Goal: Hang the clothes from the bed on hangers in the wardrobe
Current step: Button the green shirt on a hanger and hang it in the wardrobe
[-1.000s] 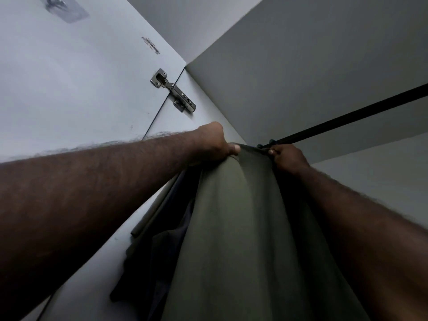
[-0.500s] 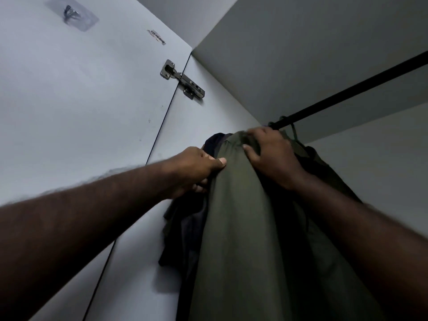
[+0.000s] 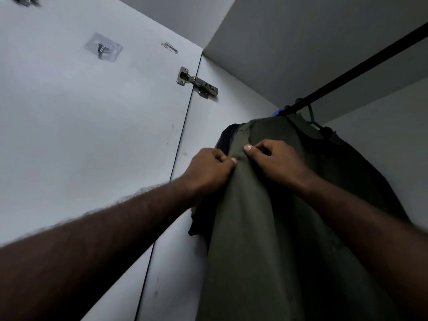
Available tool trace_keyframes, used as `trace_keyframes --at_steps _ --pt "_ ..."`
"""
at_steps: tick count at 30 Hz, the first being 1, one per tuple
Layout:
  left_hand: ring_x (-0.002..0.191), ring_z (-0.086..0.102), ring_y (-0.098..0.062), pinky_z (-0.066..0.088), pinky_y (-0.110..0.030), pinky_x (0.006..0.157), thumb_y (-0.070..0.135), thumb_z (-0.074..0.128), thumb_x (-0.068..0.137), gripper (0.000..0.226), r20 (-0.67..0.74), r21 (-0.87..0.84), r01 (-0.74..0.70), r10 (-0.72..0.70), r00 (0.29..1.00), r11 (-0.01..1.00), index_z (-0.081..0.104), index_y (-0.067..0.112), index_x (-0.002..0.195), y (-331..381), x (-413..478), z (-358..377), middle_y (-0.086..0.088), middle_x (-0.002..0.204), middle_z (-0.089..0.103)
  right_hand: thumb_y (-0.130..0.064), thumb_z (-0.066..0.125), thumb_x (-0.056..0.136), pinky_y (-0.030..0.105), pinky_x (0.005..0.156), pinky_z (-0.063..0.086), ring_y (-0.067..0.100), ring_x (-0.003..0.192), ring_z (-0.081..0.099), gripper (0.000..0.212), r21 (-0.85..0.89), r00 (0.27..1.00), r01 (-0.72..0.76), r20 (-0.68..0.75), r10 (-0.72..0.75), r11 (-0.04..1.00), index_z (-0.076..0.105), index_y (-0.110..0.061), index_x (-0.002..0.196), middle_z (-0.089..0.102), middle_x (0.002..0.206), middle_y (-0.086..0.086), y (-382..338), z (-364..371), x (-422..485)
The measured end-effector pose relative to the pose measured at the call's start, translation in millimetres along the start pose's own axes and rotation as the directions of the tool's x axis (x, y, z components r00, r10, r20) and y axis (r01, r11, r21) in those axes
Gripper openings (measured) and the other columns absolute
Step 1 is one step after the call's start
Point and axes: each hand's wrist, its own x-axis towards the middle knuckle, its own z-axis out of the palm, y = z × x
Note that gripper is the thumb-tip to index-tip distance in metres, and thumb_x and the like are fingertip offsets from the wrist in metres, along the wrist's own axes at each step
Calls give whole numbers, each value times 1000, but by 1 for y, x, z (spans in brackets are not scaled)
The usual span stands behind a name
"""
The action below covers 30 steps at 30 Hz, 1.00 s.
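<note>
An olive-green garment (image 3: pixel 259 228) hangs from the black wardrobe rail (image 3: pixel 361 68) at its left end. A green hanger hook (image 3: pixel 311 114) shows on the rail above it. My left hand (image 3: pixel 208 170) pinches the garment's front edge near the top. My right hand (image 3: pixel 275 161) grips the same fabric just to the right, its thumb close to the left hand. A dark navy garment (image 3: pixel 228 140) hangs behind the olive one, mostly hidden.
The white wardrobe door (image 3: pixel 81 135) stands open at the left, with a metal hinge (image 3: pixel 198 82) and a clear stick-on hook (image 3: pixel 103 47). The wardrobe's side wall (image 3: pixel 203 126) is right beside the clothes. The grey top panel (image 3: pixel 301 38) lies just above the rail.
Both hands have slid down from the hanger top at the rail to the garment's upper front and drawn together. The view has pulled back and lowered.
</note>
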Motion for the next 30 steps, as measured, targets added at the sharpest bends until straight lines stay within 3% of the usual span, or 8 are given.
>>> trace_keyframes --at_steps 4,8,12,17,20,23,27,30 --pt "62 46 -14 38 -25 58 36 55 96 37 -127 -86 35 -45 991 996 49 15 66 13 1 -22 -2 66 50 -46 53 97 23 65 37 14 84 58 31 -125 994 39 102 -26 991 69 -21 101 66 89 -3 2 4 -8" --pt "64 60 -20 50 -28 60 40 57 96 41 144 -201 221 -195 970 954 56 10 67 18 -16 -35 -11 72 64 -51 55 93 33 85 50 22 96 63 36 -185 988 80 146 -54 979 67 -21 108 70 101 3 6 11 -14" --pt "82 72 -24 59 -32 72 35 79 79 40 385 12 346 -324 864 938 69 1 99 16 -30 -46 -11 90 75 -53 52 93 43 89 49 25 102 61 37 -284 981 121 180 -71 951 62 -22 111 68 107 4 8 12 -16" --pt "86 64 -26 51 -35 75 39 78 77 30 -139 469 35 35 990 883 66 12 76 9 -9 -92 -6 79 65 -49 46 97 45 95 47 27 112 59 32 -297 977 111 208 -49 948 60 -25 113 67 117 3 16 8 -15" --pt "82 69 -23 54 -32 75 45 82 72 44 127 320 180 -231 965 930 70 6 86 18 -22 -111 -5 83 72 -56 45 95 46 98 45 26 116 57 40 -327 972 85 234 -7 941 56 -27 121 65 124 3 18 4 -18" --pt "76 72 -22 58 -35 74 38 81 74 38 389 511 288 -516 763 810 74 6 92 16 -44 -121 -6 85 75 -65 47 90 50 104 41 27 124 53 58 -348 952 70 303 42 935 46 -29 136 57 136 4 16 4 -26" --pt "66 47 -20 34 -25 56 34 71 87 38 73 464 260 -329 941 846 66 -3 78 4 -44 -148 -9 68 53 -67 46 90 55 112 30 23 140 37 72 -388 912 96 404 75 917 27 -34 151 37 154 3 12 11 -38" --pt "64 46 -19 34 -25 55 35 67 90 37 3 341 216 -231 973 915 60 1 75 9 -48 -158 -8 67 52 -64 48 91 54 114 27 25 146 28 73 -424 890 96 442 114 901 18 -40 153 25 160 9 13 20 -45"
